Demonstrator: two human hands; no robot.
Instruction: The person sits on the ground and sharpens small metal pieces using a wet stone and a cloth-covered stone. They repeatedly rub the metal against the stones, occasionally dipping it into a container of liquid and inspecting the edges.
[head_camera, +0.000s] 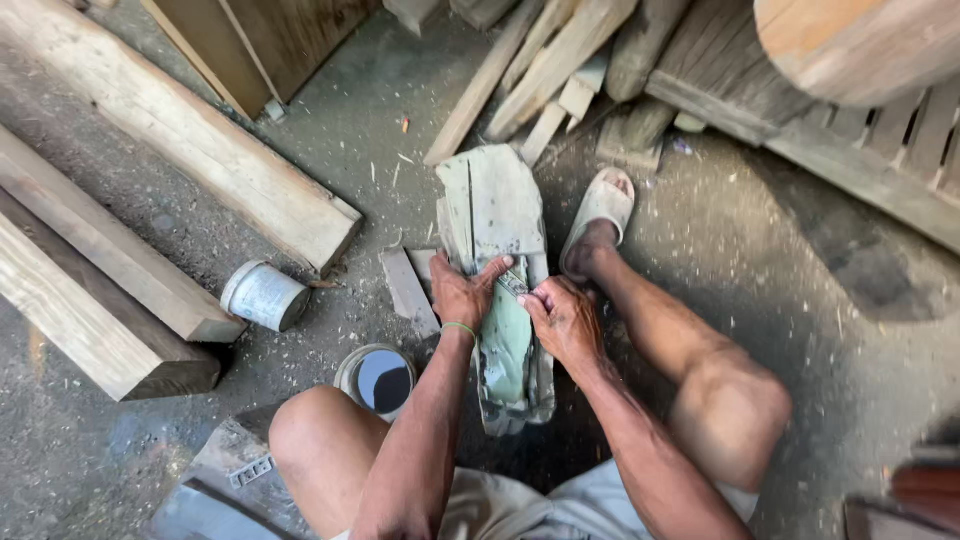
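Head view looks down on a person seated low over a greenish, putty-smeared wooden piece (497, 260) that lies on the dusty floor between the knees, its far end pointing toward a sandalled foot (600, 205). Left hand (462, 292) is closed over the near left edge of that piece, thumb across the top, pinning it down. Right hand (562, 318) is pinched shut on a small flat blade (512, 283), likely a scraper or putty knife, whose tip rests on the piece just beside the left thumb. To do this well, I judge the blade should stay at a low angle, drawn along the grain in short even strokes, with the left hand keeping firm pressure and its fingers clear of the blade's path. Left of the piece, a small pale cylindrical can (264, 295) lies on its side, its wrapper whitish grey with nothing readable. Nearer the person, left of the piece, an open round tin (378, 378) shows a dark bluish inside. Further left lie heavy timber beams (190, 150); beyond the piece, offcuts (540, 60) lean in a heap
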